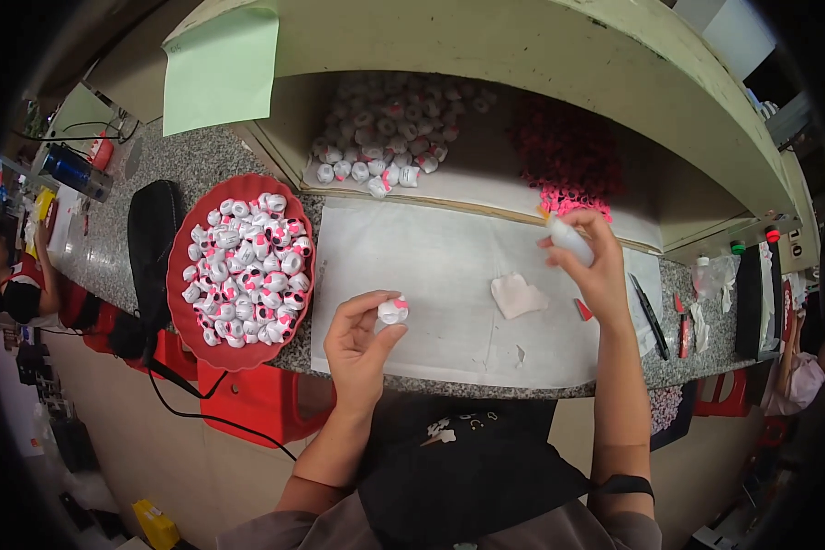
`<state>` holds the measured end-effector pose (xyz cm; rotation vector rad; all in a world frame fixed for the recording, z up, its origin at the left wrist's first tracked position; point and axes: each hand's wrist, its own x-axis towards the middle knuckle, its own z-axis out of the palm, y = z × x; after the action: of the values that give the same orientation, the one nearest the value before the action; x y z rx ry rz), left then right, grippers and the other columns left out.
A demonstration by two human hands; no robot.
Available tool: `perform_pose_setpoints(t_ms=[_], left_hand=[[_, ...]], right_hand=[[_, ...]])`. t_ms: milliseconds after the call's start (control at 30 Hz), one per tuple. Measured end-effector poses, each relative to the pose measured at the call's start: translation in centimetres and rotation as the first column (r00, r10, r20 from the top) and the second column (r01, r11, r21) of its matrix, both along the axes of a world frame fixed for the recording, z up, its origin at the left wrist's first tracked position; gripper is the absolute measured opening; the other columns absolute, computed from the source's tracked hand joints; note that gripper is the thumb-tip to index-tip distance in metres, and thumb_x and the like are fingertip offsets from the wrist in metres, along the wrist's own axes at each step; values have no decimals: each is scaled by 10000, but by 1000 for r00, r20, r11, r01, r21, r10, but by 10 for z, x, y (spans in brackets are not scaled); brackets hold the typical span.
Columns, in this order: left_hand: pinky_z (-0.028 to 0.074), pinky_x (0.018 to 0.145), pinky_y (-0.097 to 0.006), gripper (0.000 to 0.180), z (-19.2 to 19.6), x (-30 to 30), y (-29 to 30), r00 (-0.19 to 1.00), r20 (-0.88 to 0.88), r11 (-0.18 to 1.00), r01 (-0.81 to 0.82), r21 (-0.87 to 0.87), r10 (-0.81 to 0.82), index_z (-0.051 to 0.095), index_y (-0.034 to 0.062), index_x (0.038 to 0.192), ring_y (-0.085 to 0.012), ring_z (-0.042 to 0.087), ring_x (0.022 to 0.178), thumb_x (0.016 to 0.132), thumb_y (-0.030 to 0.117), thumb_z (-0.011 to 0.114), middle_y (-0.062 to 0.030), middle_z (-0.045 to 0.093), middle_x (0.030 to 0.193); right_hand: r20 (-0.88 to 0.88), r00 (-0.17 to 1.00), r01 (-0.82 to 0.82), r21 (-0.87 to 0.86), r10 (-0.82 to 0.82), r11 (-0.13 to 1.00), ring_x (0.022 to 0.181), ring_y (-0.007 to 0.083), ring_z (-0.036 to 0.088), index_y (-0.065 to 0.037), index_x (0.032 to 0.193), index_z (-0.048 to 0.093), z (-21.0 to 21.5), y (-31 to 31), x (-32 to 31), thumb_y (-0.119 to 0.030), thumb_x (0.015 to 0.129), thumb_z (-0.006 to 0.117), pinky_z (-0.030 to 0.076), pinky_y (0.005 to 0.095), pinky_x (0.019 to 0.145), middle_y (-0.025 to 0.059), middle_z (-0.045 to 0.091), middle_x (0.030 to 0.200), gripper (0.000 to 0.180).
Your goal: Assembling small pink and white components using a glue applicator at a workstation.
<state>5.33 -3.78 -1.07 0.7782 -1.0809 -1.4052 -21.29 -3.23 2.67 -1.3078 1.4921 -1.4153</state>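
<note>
Between the thumb and fingers of my left hand (357,344) is a small round white piece with pink patches (393,311), held above the white paper sheet (422,247). My right hand (600,266) grips a small white squeeze bottle (570,242) with an orange tip, up near the shelf's front edge. Just beyond the bottle lies a heap of small bright pink pieces (568,197). To the left on the same shelf, similar white-and-pink pieces (390,137) are piled. A crumpled pale cloth or tissue (520,295) rests on the paper between my hands.
A red scalloped bowl (176,275) full of white-and-pink pieces stands at the left. Black tweezers (649,316) and a red-handled tool (684,332) lie at the right. The shelf's curved board (486,46) overhangs the back, with green paper (220,73) hanging from it.
</note>
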Motion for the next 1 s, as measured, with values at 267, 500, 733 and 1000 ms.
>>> perform_pose_setpoints(t_ms=[267, 500, 733, 1000], left_hand=[[437, 770, -266, 335, 1, 1, 1, 1000, -1, 999, 13, 36, -13, 472, -18, 1015, -181, 567, 857, 703, -81, 574, -138, 549, 1001], [420, 801, -266, 337, 2, -6, 3, 997, -6, 994, 78, 78, -78, 478, -24, 1010, -178, 542, 906, 696, -103, 572, -135, 546, 1001], [419, 828, -286, 349, 0, -18, 10, 989, -41, 987, 147, 72, -144, 476, -34, 1029, -183, 524, 954, 703, -100, 580, -142, 538, 1031], [420, 833, -283, 338, 2, -38, 24, 965, 37, 965, 259, 44, -260, 477, -34, 1032, -187, 523, 971, 716, -80, 588, -152, 526, 1058]], right_hand=[[-946, 318, 231, 10, -66, 973, 865, 263, 542, -85, 1036, 559, -24, -147, -19, -146, 743, 549, 438, 377, 749, 147, 552, 925, 300], [-960, 280, 97, 13, -15, 995, 788, 253, 542, -61, 977, 575, -31, -138, -26, -102, 735, 562, 444, 348, 671, 149, 561, 859, 246], [-32, 994, -100, 90, 103, 991, 606, 84, 476, 0, 942, 554, 6, 7, 44, 34, 731, 545, 413, 194, 552, 12, 505, 726, 214], [604, 797, -92, 164, -26, 982, 667, 159, 563, 23, 828, 515, -25, 74, 72, 44, 693, 594, 483, 271, 604, 106, 570, 740, 158]])
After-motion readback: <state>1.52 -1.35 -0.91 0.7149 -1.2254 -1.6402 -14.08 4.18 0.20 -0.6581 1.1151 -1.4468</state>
